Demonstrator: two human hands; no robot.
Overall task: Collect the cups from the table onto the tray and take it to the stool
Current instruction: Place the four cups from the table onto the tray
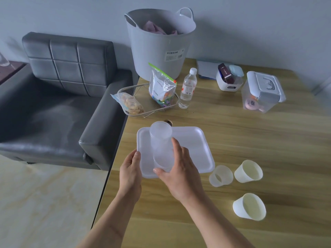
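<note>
White tray [193, 140] on wooden table [250, 136], left hand [129, 173] gripping its 8 o'clock edge, right hand [179, 170] wrapped round tall translucent cup [161, 140] over tray, three cups [221, 175] at 4 o'clock.

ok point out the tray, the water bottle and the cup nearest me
tray [193, 140], head view, on its bare right half
water bottle [188, 87], head view, on its label
nearest cup [249, 207], head view, on its inner wall

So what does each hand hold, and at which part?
Right hand grips the clear cup by its lower wall; left hand pinches the tray at its left edge.
</note>
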